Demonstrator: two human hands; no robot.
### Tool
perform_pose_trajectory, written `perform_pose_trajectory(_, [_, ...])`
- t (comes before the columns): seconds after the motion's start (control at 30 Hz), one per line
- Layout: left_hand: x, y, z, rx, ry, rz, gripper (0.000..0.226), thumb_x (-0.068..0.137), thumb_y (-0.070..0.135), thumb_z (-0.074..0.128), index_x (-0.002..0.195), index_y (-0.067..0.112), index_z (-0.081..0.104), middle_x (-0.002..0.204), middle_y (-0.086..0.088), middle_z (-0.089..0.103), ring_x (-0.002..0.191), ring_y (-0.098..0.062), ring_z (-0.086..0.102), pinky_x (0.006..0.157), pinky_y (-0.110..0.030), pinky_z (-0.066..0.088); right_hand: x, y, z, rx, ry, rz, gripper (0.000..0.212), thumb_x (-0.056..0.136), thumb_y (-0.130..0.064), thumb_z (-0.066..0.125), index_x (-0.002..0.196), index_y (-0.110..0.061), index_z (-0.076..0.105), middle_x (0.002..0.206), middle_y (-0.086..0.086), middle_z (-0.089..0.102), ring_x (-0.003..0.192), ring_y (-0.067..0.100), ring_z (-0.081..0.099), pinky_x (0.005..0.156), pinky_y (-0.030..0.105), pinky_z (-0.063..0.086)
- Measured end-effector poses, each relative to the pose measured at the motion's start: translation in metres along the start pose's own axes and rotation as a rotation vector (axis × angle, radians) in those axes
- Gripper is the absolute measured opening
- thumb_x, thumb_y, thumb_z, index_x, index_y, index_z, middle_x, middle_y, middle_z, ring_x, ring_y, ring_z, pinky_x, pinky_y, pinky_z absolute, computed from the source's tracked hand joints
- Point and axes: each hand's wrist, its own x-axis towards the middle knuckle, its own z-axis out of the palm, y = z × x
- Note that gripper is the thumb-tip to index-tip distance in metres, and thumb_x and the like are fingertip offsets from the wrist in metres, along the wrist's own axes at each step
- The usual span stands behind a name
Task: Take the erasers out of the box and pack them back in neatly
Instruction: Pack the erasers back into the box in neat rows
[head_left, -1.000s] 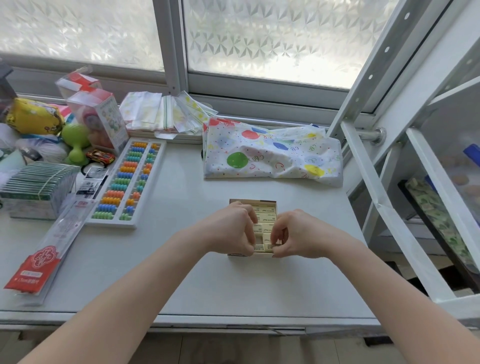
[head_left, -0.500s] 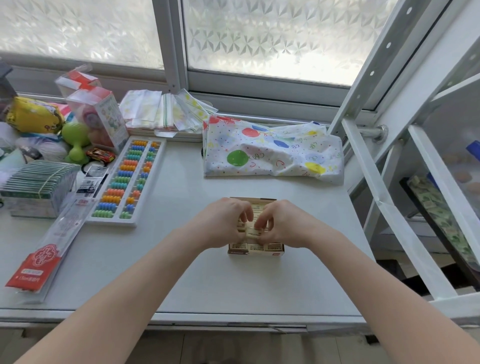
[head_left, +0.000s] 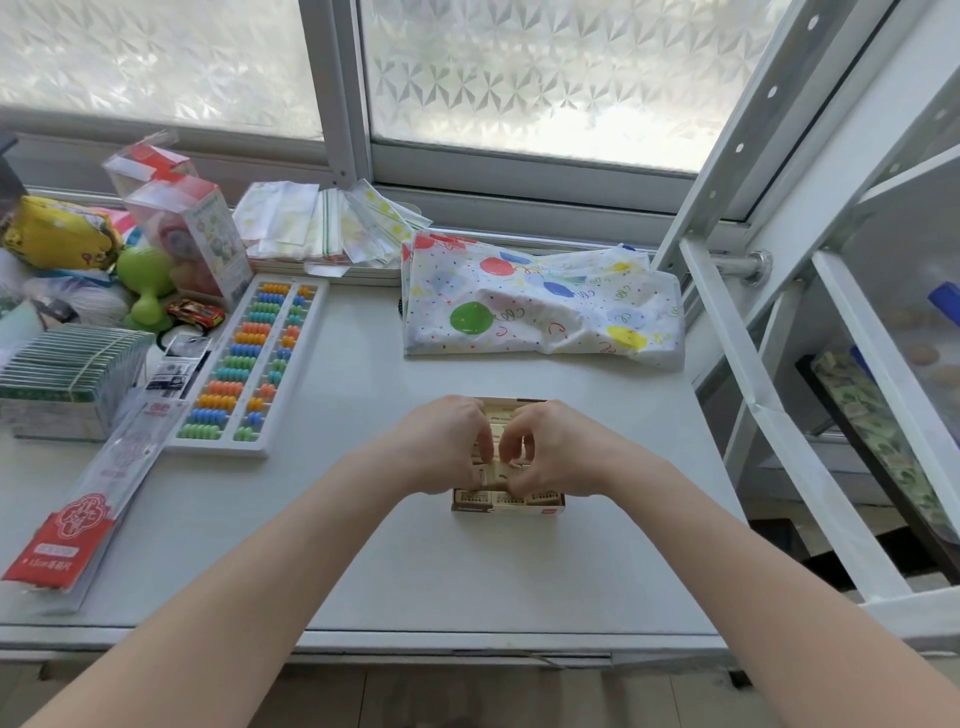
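Erasers are seen packed in the box on the counter; above the box, the left hand and right hand are curled together, apparently pinching erasers to seat them. Beyond the box lies a balloon-print bag.

Frosted patterned window across 10 to 1 o'clock, split by a white upright frame, bright daylight coming through. Grey sill just below, running along the far edge of a pale grey table that fills the middle. White perforated metal rack leaning up at 2 to 4 o'clock, with slanted struts and a round steel fitting against the table's right side. Strip of pale wood-look floor at 6 o'clock, under the table's near edge.
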Motion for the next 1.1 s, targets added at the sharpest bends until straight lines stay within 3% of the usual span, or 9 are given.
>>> perform_pose_trajectory(0.1, [-0.001, -0.001, -0.001, -0.003, -0.003, 0.009, 0.022, 0.075, 0.018, 0.068, 0.097, 0.022, 0.072, 0.108, 0.003, 0.057, 0.103, -0.015, 0.051, 0.076, -0.024, 0.043, 0.001, -0.003, 0.001, -0.021, -0.017, 0.007, 0.014, 0.066, -0.020, 0.073, 0.078, -0.017, 0.066, 0.077, -0.007, 0.051, 0.064, 0.008, 0.046, 0.048, 0.017, 0.036])
perform_pose_trajectory(0.23, [-0.001, -0.002, -0.001, -0.002, 0.004, 0.015, 0.017, 0.075, 0.016, 0.068, 0.090, 0.022, 0.074, 0.106, 0.003, 0.058, 0.102, -0.014, 0.053, 0.086, -0.028, 0.047, 0.002, -0.006, 0.000, -0.037, -0.030, 0.019, 0.013, 0.066, -0.018, 0.073, 0.073, -0.016, 0.062, 0.076, -0.002, 0.055, 0.058, 0.009, 0.046, 0.043, 0.017, 0.034])
perform_pose_trajectory(0.47, [-0.004, -0.002, 0.001, -0.023, 0.035, -0.019, 0.014, 0.072, 0.029, 0.068, 0.080, 0.019, 0.075, 0.097, 0.004, 0.060, 0.096, -0.012, 0.056, 0.083, -0.033, 0.052, 0.007, -0.006, -0.001, -0.011, -0.074, 0.056, 0.018, 0.065, -0.019, 0.075, 0.069, -0.020, 0.057, 0.075, -0.004, 0.056, 0.066, 0.015, 0.054, 0.054, 0.026, 0.048])
perform_pose_trajectory(0.7, [-0.003, 0.005, 0.007, -0.031, 0.098, -0.072, 0.020, 0.076, 0.037, 0.065, 0.083, 0.019, 0.073, 0.087, 0.005, 0.051, 0.101, -0.012, 0.052, 0.076, -0.027, 0.047, 0.007, -0.002, -0.001, 0.193, -0.105, 0.066, 0.020, 0.070, -0.032, 0.076, 0.084, -0.020, 0.067, 0.069, -0.009, 0.055, 0.063, 0.008, 0.051, 0.064, 0.026, 0.048])
perform_pose_trajectory(0.87, [-0.002, 0.006, 0.007, -0.028, 0.073, -0.093, 0.018, 0.073, 0.028, 0.067, 0.088, 0.021, 0.071, 0.086, 0.006, 0.047, 0.104, -0.014, 0.048, 0.077, -0.029, 0.048, 0.013, -0.003, 0.000, 0.200, -0.091, 0.139, 0.007, 0.077, -0.027, 0.068, 0.072, -0.023, 0.064, 0.067, -0.008, 0.056, 0.061, 0.009, 0.051, 0.058, 0.024, 0.045])
perform_pose_trajectory(1.1, [-0.001, 0.006, 0.004, -0.007, 0.049, -0.101, 0.018, 0.071, 0.018, 0.064, 0.088, 0.018, 0.070, 0.092, 0.000, 0.057, 0.103, -0.018, 0.047, 0.079, -0.035, 0.052, 0.020, -0.010, 0.004, 0.185, -0.045, 0.243, 0.023, 0.073, -0.023, 0.069, 0.057, -0.023, 0.053, 0.064, -0.001, 0.054, 0.059, 0.014, 0.050, 0.053, 0.024, 0.041])
